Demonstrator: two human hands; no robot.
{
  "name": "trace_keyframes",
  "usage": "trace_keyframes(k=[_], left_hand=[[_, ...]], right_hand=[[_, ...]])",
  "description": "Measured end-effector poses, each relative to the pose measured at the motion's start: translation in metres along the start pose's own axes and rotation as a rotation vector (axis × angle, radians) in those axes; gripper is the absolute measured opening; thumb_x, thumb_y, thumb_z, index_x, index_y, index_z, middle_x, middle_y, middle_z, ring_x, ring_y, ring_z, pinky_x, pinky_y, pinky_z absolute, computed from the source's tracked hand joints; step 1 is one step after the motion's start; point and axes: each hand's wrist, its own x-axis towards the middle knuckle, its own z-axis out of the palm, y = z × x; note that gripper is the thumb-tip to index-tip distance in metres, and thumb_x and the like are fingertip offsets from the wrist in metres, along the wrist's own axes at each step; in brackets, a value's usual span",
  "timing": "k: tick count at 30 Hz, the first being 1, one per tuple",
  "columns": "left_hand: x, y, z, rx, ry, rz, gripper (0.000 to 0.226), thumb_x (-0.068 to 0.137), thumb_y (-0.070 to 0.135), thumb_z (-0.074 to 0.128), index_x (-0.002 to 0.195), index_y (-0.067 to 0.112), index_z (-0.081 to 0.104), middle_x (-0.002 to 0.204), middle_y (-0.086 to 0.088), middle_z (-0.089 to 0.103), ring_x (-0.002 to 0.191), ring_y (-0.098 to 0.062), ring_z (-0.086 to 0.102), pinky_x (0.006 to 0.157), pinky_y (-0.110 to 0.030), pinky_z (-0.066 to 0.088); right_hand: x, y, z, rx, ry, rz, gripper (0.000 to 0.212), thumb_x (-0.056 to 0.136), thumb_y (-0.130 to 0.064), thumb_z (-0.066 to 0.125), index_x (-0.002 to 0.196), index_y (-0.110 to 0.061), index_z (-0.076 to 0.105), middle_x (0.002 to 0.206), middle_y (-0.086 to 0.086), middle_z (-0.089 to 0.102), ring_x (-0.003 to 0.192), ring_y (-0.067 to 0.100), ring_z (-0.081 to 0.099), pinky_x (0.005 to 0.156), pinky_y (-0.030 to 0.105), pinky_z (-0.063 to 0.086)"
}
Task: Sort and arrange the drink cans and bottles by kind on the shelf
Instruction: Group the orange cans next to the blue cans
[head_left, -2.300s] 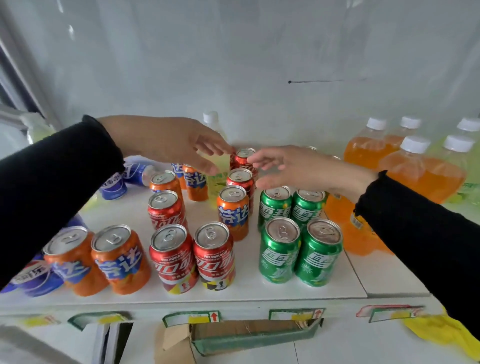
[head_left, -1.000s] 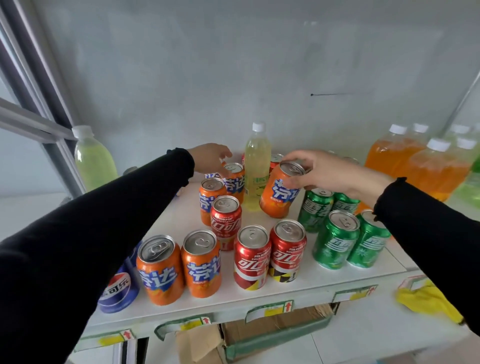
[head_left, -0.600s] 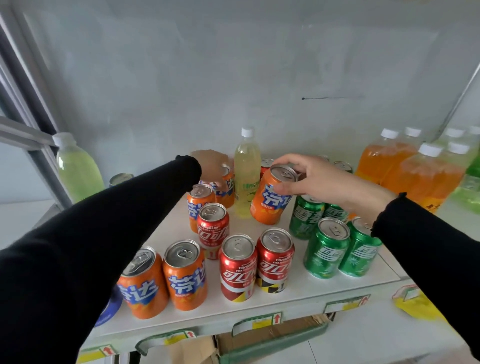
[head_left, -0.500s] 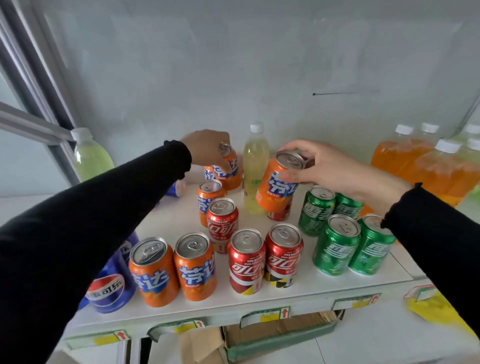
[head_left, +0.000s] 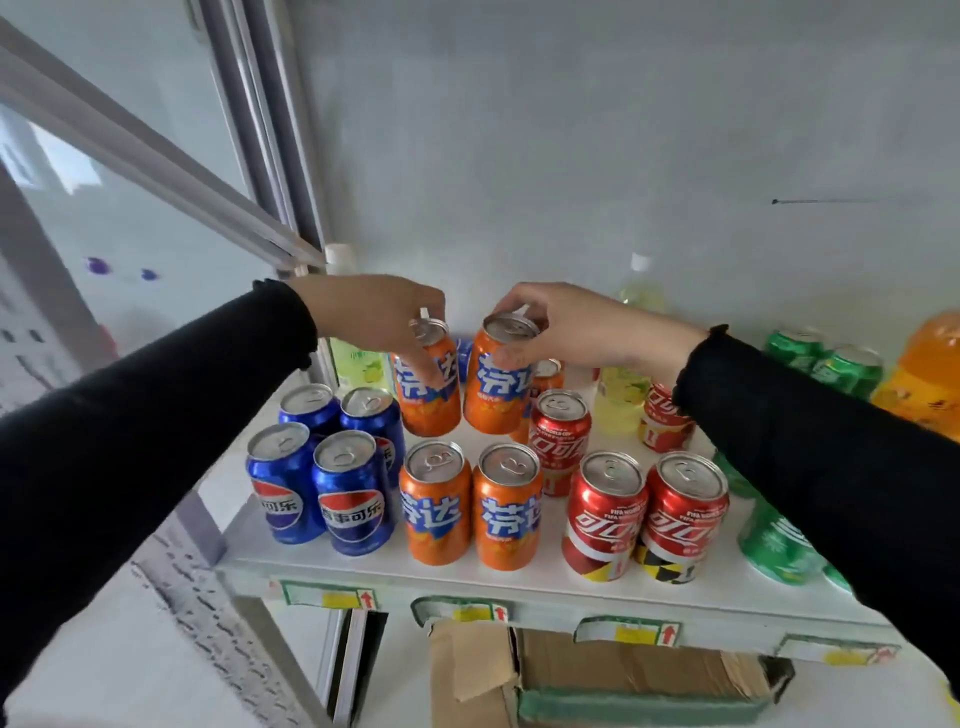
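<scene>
My left hand grips an orange can by its top, and my right hand grips a second orange can the same way. Both cans hang side by side just above the white shelf, behind two standing orange cans. Several blue cans stand at the front left. Red cans stand at the front right, with more red cans behind. Green cans show at the right, partly hidden by my right sleeve.
A pale yellow bottle stands at the back middle, a green-yellow bottle at the back left behind my left hand. An orange bottle sits at the far right. A cardboard box lies below the shelf. A window frame rises at left.
Both hands have carried their orange cans leftward, the left hand's nearer, bringing them together behind the front orange pair. The view has swung left, so the blue cans now show.
</scene>
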Motion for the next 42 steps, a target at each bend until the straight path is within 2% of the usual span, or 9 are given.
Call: trace_keyframes(k=[3, 8, 12, 15, 20, 25, 31, 39, 42], left_hand=[[0.004, -0.007, 0.021, -0.062, -0.052, -0.015, 0.067, 0.067, 0.053, 0.085, 0.122, 0.03, 0.055, 0.122, 0.007, 0.063, 0.106, -0.017, 0.06, 0.094, -0.037, 0.051], [0.011, -0.007, 0.045, -0.085, -0.153, 0.004, 0.075, 0.068, 0.054, 0.084, 0.132, 0.033, 0.05, 0.135, 0.007, 0.056, 0.116, -0.021, 0.057, 0.102, -0.04, 0.047], [0.019, -0.005, 0.059, -0.093, -0.196, 0.021, 0.071, 0.073, 0.049, 0.082, 0.133, 0.034, 0.047, 0.14, 0.007, 0.053, 0.114, -0.016, 0.053, 0.096, -0.031, 0.043], [0.021, -0.005, 0.06, -0.104, -0.199, 0.032, 0.07, 0.076, 0.046, 0.081, 0.135, 0.032, 0.047, 0.143, 0.008, 0.051, 0.114, -0.016, 0.052, 0.094, -0.029, 0.04], [0.023, -0.01, 0.051, -0.101, -0.268, 0.036, 0.067, 0.079, 0.051, 0.078, 0.137, 0.031, 0.051, 0.144, 0.005, 0.052, 0.125, -0.02, 0.052, 0.102, -0.034, 0.041], [0.024, -0.008, 0.048, -0.08, -0.279, 0.036, 0.06, 0.08, 0.048, 0.078, 0.132, 0.031, 0.055, 0.141, 0.006, 0.055, 0.124, -0.02, 0.053, 0.101, -0.034, 0.043], [0.025, -0.005, 0.05, -0.075, -0.243, 0.067, 0.057, 0.078, 0.049, 0.08, 0.127, 0.029, 0.058, 0.132, 0.006, 0.058, 0.119, -0.019, 0.055, 0.105, -0.041, 0.045], [0.025, -0.01, 0.052, -0.098, -0.261, 0.078, 0.058, 0.078, 0.046, 0.08, 0.128, 0.031, 0.057, 0.133, 0.008, 0.057, 0.12, -0.017, 0.054, 0.101, -0.036, 0.044], [0.025, -0.007, 0.047, -0.082, -0.297, 0.075, 0.061, 0.08, 0.05, 0.077, 0.133, 0.031, 0.054, 0.135, 0.011, 0.055, 0.124, -0.017, 0.052, 0.107, -0.038, 0.042]], right_hand=[[0.011, 0.01, 0.021, -0.066, -0.067, 0.045, 0.058, 0.081, -0.048, 0.08, 0.129, -0.028, 0.055, 0.125, -0.005, 0.059, 0.112, 0.02, 0.061, 0.094, 0.04, 0.054], [0.012, 0.02, 0.039, -0.132, -0.17, 0.054, 0.059, 0.083, -0.047, 0.078, 0.133, -0.028, 0.054, 0.126, -0.008, 0.053, 0.114, 0.017, 0.056, 0.091, 0.033, 0.049], [0.015, 0.024, 0.05, -0.236, -0.183, 0.041, 0.061, 0.083, -0.05, 0.078, 0.134, -0.026, 0.053, 0.132, -0.006, 0.055, 0.114, 0.017, 0.055, 0.09, 0.032, 0.046], [0.014, 0.029, 0.052, -0.218, -0.181, 0.039, 0.062, 0.084, -0.048, 0.078, 0.136, -0.025, 0.053, 0.136, -0.003, 0.054, 0.12, 0.018, 0.054, 0.091, 0.031, 0.043], [0.016, 0.034, 0.05, -0.233, -0.261, 0.034, 0.069, 0.079, -0.048, 0.081, 0.139, -0.029, 0.051, 0.146, -0.004, 0.053, 0.132, 0.02, 0.051, 0.109, 0.041, 0.043], [0.013, 0.032, 0.048, -0.29, -0.336, -0.026, 0.068, 0.082, -0.033, 0.083, 0.139, -0.025, 0.047, 0.133, -0.004, 0.059, 0.119, 0.017, 0.057, 0.104, 0.039, 0.047], [0.015, 0.031, 0.052, -0.335, -0.303, -0.081, 0.06, 0.081, -0.035, 0.082, 0.131, -0.02, 0.052, 0.121, -0.002, 0.064, 0.109, 0.019, 0.061, 0.096, 0.037, 0.05], [0.013, 0.038, 0.054, -0.293, -0.268, -0.098, 0.061, 0.082, -0.034, 0.082, 0.133, -0.022, 0.051, 0.126, -0.002, 0.064, 0.112, 0.018, 0.061, 0.098, 0.037, 0.049], [0.014, 0.04, 0.05, -0.275, -0.319, -0.058, 0.069, 0.083, -0.034, 0.082, 0.142, -0.024, 0.047, 0.135, -0.002, 0.061, 0.121, 0.018, 0.058, 0.105, 0.039, 0.047]])
